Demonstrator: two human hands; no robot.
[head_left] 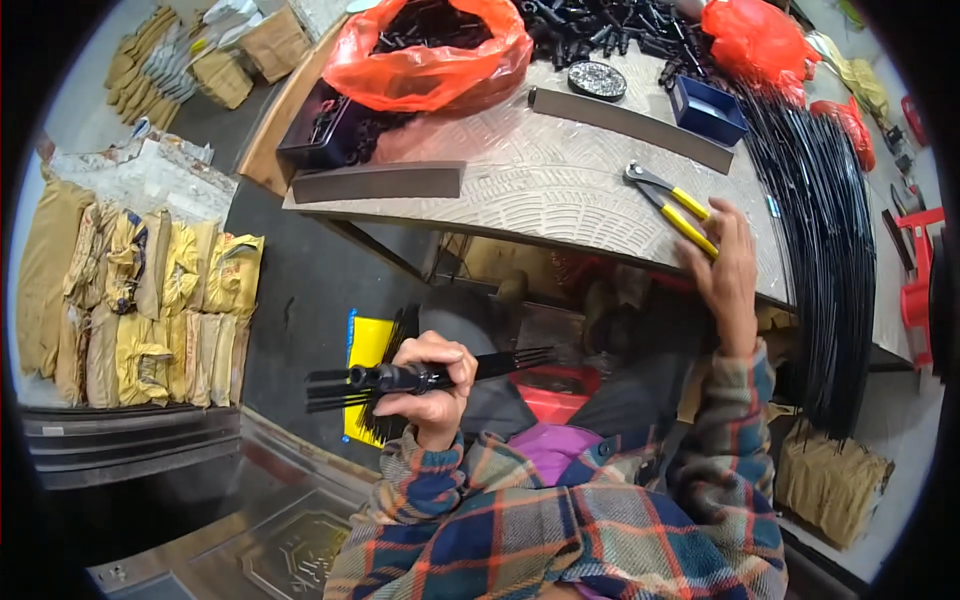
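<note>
My left hand [432, 385] is closed round a black umbrella frame [395, 377], held low over my lap. Thin ribs stick out of the frame on both sides of my fist, and a round dark hub faces up between thumb and fingers. At the table's front edge is my right hand [728, 262], its fingers apart. Its fingertips lie at the handle ends of the yellow-handled nippers [672, 207]; whether they touch is hard to tell. The nippers rest on the table [560, 205], jaws pointing away to the left.
Across the table lie two grey bars [630, 130], a blue box [708, 110], a round tin [597, 80] and a red plastic bag [430, 85] of black parts. Long black rods [825, 250] hang over the right edge. Packed sacks [150, 300] stand on the left.
</note>
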